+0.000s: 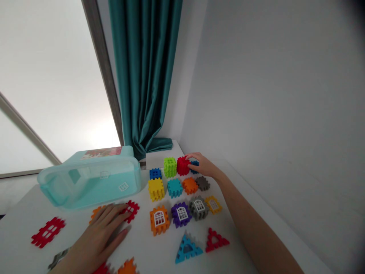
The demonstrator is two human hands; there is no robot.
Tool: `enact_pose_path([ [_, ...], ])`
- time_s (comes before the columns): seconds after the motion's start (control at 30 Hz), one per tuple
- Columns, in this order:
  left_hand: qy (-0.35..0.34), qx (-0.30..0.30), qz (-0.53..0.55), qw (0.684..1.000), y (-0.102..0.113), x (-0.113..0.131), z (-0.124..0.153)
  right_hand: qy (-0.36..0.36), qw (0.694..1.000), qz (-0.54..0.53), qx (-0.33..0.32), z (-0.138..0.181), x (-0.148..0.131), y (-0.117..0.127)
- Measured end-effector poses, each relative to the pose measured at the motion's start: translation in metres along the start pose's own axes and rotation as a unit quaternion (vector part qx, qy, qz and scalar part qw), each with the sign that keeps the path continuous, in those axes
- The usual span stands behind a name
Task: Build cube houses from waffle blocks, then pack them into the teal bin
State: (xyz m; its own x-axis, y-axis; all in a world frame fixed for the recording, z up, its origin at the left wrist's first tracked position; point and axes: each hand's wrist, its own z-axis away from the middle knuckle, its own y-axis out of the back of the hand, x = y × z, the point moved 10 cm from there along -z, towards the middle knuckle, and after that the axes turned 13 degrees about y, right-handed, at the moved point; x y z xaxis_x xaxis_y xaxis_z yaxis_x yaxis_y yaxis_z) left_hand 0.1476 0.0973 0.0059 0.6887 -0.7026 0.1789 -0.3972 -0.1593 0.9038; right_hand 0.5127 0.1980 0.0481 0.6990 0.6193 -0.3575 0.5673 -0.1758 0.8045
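Observation:
My left hand [105, 232] rests low over the table with its fingers stretched out, the fingertips touching a red window tile [132, 211]. An orange tile [95, 214] peeks out from behind that hand. At the far end, my right hand [203, 166] has thumb and fingers curved on a stack of red notched tiles [183, 166]. Left of it stands a lime green stack [170, 167]; a dark blue stack [194, 167] is partly hidden behind the right hand. Nearer lie turquoise [175, 187], yellow [156, 189], orange [190, 185] and dark grey tiles [203, 183].
A clear turquoise plastic bin [94, 186] stands at the back left. White-windowed tiles, purple [181, 214] and orange [159, 220], lie mid-table. Blue [187, 249] and red triangles [216, 240] are nearer. Another red window tile [48, 232] is far left. A wall [273, 114] borders the right.

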Motion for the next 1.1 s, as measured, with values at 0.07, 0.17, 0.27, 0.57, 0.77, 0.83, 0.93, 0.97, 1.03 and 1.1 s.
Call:
enact_pose_path([
  [0.07,-0.001,-0.002,0.000,1.000,0.000,0.000,0.000,0.001,1.000,-0.001,-0.001,0.000,0.000,-0.001],
  [0.17,-0.001,-0.003,-0.002,1.000,0.000,0.000,0.001,0.002,1.000,-0.004,0.000,0.000,0.000,-0.002],
  [0.27,0.002,-0.005,-0.003,1.000,-0.001,-0.001,0.001,-0.005,1.000,-0.007,-0.002,0.001,0.001,-0.003],
  [0.57,0.003,-0.003,0.000,1.000,-0.001,-0.001,0.000,-0.036,0.999,-0.032,-0.015,0.000,0.007,-0.004],
  [0.77,-0.002,-0.006,-0.007,1.000,-0.002,0.000,0.000,-0.039,0.998,-0.039,-0.009,0.001,0.007,-0.005],
  [0.83,-0.001,-0.007,-0.005,1.000,-0.002,0.000,0.000,-0.038,0.999,-0.039,-0.005,0.001,0.005,-0.003],
  [0.93,0.000,-0.008,0.001,1.000,-0.003,-0.001,0.001,-0.034,0.999,-0.040,-0.001,-0.001,-0.002,0.002],
  [0.97,0.002,-0.010,0.003,1.000,-0.004,-0.001,0.000,-0.031,0.999,-0.040,0.001,-0.001,-0.006,0.003],
  [1.03,0.009,-0.020,0.007,1.000,-0.005,-0.001,0.000,-0.029,0.999,-0.038,0.004,-0.002,-0.015,0.007],
  [1.1,0.014,-0.026,0.012,0.999,-0.005,-0.001,-0.002,-0.028,0.999,-0.036,0.003,-0.003,-0.027,0.009],
])
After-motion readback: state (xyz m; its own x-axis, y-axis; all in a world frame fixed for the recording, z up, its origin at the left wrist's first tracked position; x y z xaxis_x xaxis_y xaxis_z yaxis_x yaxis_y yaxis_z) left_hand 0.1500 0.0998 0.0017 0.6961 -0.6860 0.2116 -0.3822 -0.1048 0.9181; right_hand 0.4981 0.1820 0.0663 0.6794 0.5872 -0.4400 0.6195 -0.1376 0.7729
